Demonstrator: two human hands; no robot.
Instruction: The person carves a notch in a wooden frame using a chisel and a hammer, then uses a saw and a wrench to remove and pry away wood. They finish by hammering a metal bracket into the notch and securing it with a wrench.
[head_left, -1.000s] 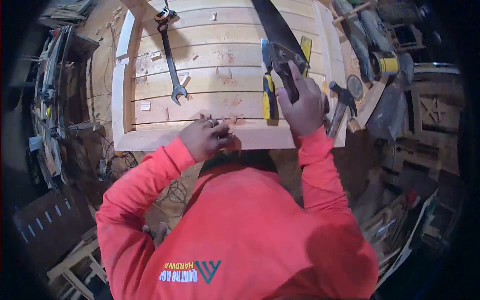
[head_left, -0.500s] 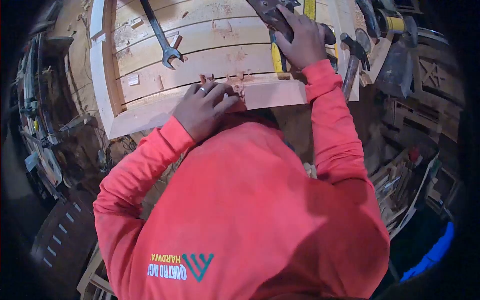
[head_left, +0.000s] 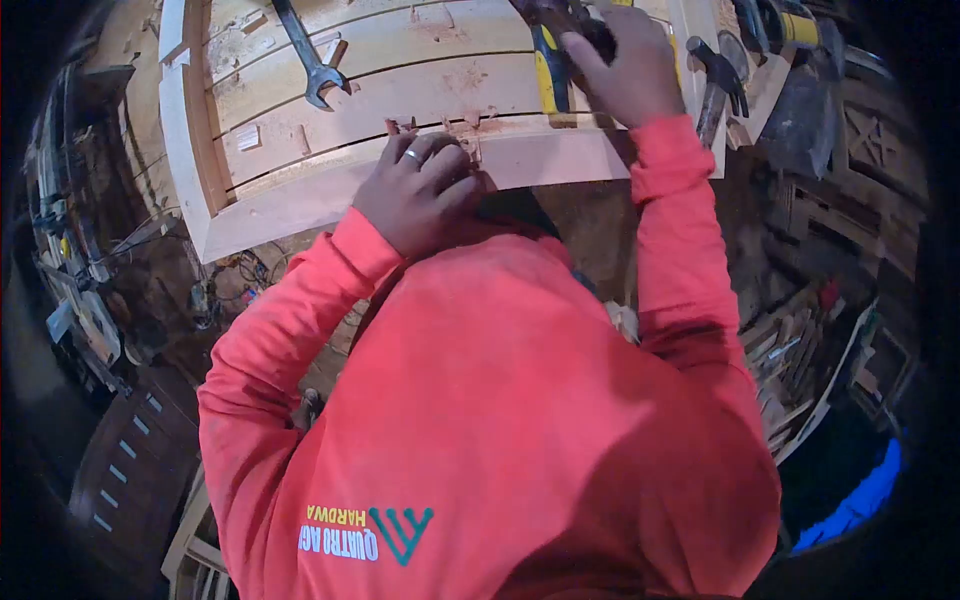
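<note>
My left hand, with a ring on one finger, lies at the front rail of a pale wooden frame. Its fingers are curled, and what they close on is hidden beneath them. Small reddish wood chips lie just past the fingertips. Over to the right, my right hand is wrapped around a dark brown tool near the top edge of view; its kind does not show. Beside that hand, a yellow-and-black handled tool rests on the slats.
An open-ended wrench lies on the slatted panel among scattered wood bits. A hammer sits at the right corner, with a yellow-and-black roll-shaped thing beyond it. Wood offcuts are stacked at lower right.
My right hand and the dark tool have shifted up and slightly right. The panel sits a little higher and further left in view. My left hand stays at the front rail, its fingers more curled.
</note>
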